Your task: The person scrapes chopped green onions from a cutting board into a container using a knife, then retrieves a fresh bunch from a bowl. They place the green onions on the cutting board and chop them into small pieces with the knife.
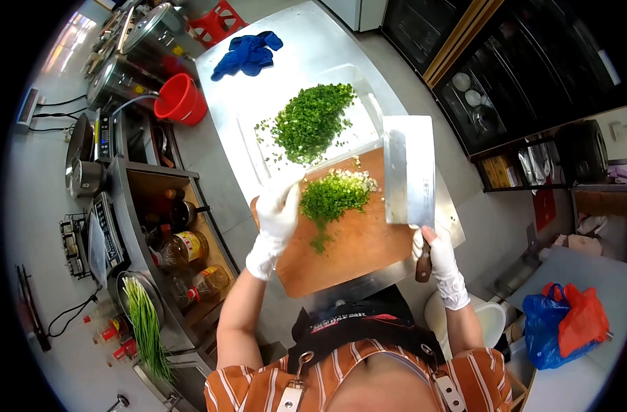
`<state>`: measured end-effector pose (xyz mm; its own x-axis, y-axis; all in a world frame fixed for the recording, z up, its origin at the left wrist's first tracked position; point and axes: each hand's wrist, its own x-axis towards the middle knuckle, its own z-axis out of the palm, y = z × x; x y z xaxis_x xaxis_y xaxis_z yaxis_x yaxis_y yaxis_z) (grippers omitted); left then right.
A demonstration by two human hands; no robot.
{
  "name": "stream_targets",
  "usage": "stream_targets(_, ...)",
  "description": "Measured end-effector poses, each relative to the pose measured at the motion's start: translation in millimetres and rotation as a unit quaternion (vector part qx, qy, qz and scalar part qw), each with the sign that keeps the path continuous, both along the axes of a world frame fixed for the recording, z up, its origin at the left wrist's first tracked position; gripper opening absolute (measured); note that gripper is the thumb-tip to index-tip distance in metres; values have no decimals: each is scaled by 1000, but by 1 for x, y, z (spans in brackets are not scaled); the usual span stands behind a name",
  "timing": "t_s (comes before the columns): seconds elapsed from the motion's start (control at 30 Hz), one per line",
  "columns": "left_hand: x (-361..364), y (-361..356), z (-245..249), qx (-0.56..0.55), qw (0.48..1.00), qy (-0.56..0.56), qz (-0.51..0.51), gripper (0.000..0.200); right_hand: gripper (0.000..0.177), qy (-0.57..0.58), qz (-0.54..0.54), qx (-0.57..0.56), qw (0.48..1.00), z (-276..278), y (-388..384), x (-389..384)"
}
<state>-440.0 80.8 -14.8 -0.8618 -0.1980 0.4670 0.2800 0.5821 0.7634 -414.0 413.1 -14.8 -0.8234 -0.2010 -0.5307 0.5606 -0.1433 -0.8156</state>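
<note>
My right hand point(440, 257), in a white glove, is closed round the wooden handle of a wide cleaver point(409, 172), whose blade points away over the right side of the wooden cutting board point(347, 254). Chopped green onion point(335, 196) lies in a heap on the board, with paler pieces at its upper right. My left hand point(280, 206), also gloved, is at the left of this heap, its fingers extended and apparently empty. Beyond the board a clear tray point(258, 161) holds a larger heap of chopped green onion point(310, 123).
A blue cloth point(248, 53) lies at the far end of the steel table point(299, 27). At the left are a red bucket point(181, 99) and long green onions point(145, 329) in a pan. Blue point(550, 329) and red bags point(584, 319) lie at the right.
</note>
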Motion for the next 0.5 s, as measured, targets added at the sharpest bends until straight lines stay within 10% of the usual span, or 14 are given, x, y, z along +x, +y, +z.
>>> stream_targets(0.5, 30, 4, -104, 59, 990, -122, 44, 30, 18, -58, 2, 9, 998, -81, 30, 55)
